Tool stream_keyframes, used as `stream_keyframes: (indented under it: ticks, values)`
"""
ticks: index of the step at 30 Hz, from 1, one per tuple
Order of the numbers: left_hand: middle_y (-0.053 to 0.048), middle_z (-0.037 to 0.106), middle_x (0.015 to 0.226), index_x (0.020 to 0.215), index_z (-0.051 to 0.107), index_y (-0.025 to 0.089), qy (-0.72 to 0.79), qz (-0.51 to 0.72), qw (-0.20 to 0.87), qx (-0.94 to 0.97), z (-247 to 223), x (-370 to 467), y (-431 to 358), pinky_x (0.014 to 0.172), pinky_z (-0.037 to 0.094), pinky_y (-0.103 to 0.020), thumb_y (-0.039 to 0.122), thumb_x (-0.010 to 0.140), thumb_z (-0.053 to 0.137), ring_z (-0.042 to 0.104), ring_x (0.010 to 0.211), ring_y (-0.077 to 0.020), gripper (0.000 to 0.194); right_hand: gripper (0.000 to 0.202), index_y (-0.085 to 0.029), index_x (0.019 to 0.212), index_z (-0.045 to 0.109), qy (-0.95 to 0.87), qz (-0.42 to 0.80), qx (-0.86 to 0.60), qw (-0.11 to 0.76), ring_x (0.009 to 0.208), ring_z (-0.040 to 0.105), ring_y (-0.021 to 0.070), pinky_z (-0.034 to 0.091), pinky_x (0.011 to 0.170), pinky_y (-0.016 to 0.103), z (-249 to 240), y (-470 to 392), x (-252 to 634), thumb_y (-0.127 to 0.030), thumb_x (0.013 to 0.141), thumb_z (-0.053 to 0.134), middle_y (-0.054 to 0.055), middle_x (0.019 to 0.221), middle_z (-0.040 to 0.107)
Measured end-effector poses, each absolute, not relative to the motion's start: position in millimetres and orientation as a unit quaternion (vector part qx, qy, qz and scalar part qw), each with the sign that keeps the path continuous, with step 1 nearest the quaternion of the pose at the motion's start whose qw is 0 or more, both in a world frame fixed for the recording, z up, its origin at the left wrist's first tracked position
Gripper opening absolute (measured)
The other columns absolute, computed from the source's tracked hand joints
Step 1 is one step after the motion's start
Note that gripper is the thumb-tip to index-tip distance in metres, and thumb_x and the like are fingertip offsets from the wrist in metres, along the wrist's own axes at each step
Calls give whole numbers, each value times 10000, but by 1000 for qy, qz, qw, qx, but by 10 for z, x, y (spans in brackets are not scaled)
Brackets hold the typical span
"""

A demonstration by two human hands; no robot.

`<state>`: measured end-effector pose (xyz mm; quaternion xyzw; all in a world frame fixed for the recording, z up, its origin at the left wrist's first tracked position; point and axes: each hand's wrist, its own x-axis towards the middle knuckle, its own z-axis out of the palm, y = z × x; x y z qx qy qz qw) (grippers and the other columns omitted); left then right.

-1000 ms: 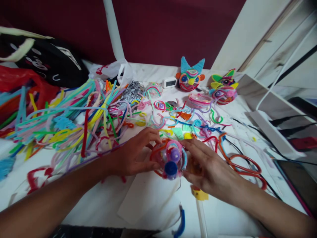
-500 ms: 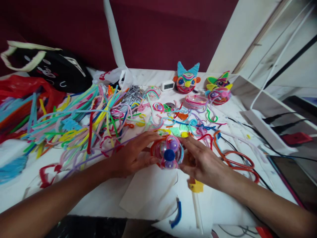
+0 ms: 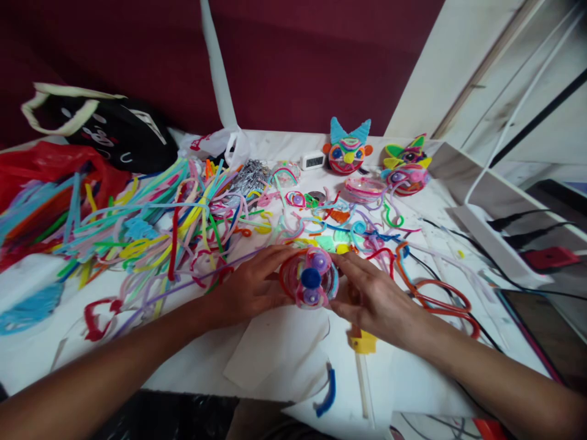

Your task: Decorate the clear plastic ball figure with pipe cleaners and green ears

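Note:
A round ornament (image 3: 312, 278) of clear plastic and coloured pipe cleaners, with a dark blue pom-like nose and purple beaded discs, sits between my hands at the centre. My left hand (image 3: 252, 284) holds its left side with thumb and fingers. Against its right side, my right hand (image 3: 369, 293) grips with curved fingers. A yellow glue gun (image 3: 364, 343) lies partly under my right hand, a clear stick extending from it. Below the ornament is a white paper sheet (image 3: 261, 354), and a short blue pipe cleaner (image 3: 327, 394) rests near the front edge.
Many pipe cleaners (image 3: 151, 214) are piled at the left, by a red bag (image 3: 41, 171) and a black bag (image 3: 123, 137). Behind stand two finished-looking faces (image 3: 348, 153) (image 3: 406, 171) and a small clock (image 3: 313, 161). Orange scissors (image 3: 443, 296), cables and a phone (image 3: 534, 330) lie right.
The camera view has shifted slightly, so the left-hand items appear further right. The ornament is tipped slightly differently between my hands, which both keep hold of it.

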<state>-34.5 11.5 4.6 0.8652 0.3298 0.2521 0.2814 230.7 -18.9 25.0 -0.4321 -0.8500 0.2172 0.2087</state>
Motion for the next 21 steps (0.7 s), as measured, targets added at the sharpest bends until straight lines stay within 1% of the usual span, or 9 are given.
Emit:
stream_keyframes:
  ticks: [4, 7, 10, 17, 21]
  values:
    - [-94, 465, 1490, 1476, 354, 318, 336, 263, 276, 861, 21, -338, 102, 1082, 467, -476, 407, 870, 658, 472, 1349, -289, 684, 515, -69, 1363, 460, -851, 218, -432, 204, 878, 641, 242, 568, 754, 425, 264, -181, 2298, -224, 887, 579, 161, 1058, 594]
    - [-98, 495, 1461, 1471, 369, 313, 332, 282, 268, 859, -6, -322, 94, 1092, 460, -471, 428, 857, 670, 492, 1328, -288, 693, 483, -96, 1335, 483, -856, 206, -429, 204, 946, 627, 263, 557, 803, 445, 276, -178, 2297, -219, 881, 590, 152, 1048, 604]
    - [-106, 503, 1452, 1468, 381, 302, 338, 294, 262, 855, -26, -307, 84, 1109, 445, -470, 442, 845, 680, 504, 1316, -292, 705, 468, -87, 1326, 485, -861, 196, -421, 209, 1003, 613, 280, 551, 832, 452, 278, -176, 2300, -223, 889, 583, 160, 1064, 601]
    - [-106, 494, 1459, 1491, 341, 302, 333, 297, 238, 863, -45, -276, 46, 1126, 423, -482, 441, 872, 644, 473, 1346, -295, 703, 446, -95, 1319, 484, -857, 219, -417, 208, 930, 630, 258, 569, 753, 408, 285, -172, 2299, -212, 899, 576, 154, 1059, 590]
    - [-114, 503, 1424, 1490, 331, 301, 324, 321, 229, 860, -73, -253, 15, 1100, 454, -462, 419, 890, 625, 505, 1308, -283, 678, 459, -103, 1333, 472, -852, 234, -421, 202, 973, 622, 258, 567, 800, 415, 281, -192, 2300, -195, 895, 571, 164, 1107, 573]
